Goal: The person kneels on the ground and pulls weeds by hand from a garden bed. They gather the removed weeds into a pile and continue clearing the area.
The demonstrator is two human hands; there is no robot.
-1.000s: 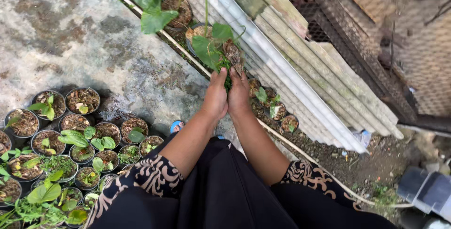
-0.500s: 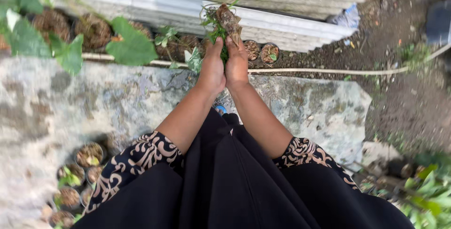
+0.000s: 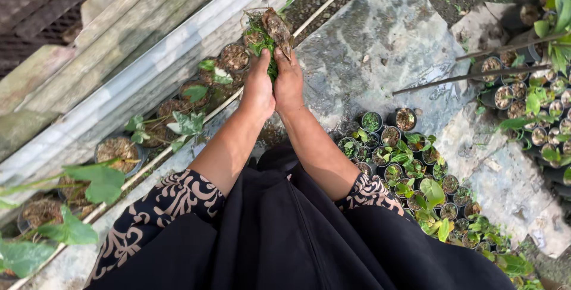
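No packages, labels, signs or screens show anywhere in this view, whether near either grip, beside them or farther out across the ground.

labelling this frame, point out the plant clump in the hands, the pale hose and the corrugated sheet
plant clump [image 3: 275, 28], head view, brown root part
pale hose [image 3: 326, 9], head view, mid-length
corrugated sheet [image 3: 143, 58], head view, ridged face

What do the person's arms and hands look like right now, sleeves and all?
Both forearms are bare from about the elbow down. The left hand and right hand wear no gloves, and no rings or watch show. Each sleeve is black with a cream swirling leaf pattern, ending near the elbow, above a plain black garment.
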